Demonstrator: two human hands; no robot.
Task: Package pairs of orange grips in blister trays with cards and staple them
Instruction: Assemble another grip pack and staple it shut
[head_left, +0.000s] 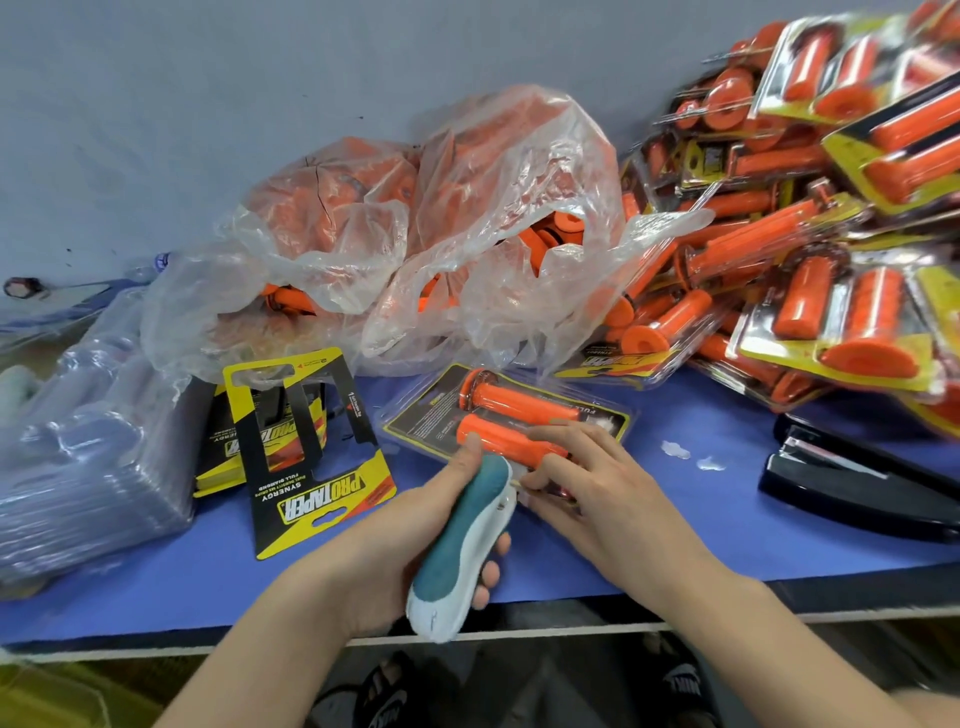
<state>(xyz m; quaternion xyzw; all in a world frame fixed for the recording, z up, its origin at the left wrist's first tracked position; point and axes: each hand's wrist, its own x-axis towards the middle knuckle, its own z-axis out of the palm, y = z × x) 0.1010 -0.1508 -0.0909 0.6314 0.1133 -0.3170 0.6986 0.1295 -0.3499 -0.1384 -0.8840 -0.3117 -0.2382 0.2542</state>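
Now left hand (402, 530) grips stapler (465, 543); right hand (597, 483) presses blister tray (415, 415) holding two grips (519, 406).

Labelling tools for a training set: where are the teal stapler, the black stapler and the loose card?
teal stapler (460, 535): head view, its teal top cover.
black stapler (857, 487): head view, its dark body.
loose card (322, 500): head view, the logo panel near its lower end.

Left hand (402, 527) grips stapler (467, 540) — right hand (597, 488) presses pack (431, 411).
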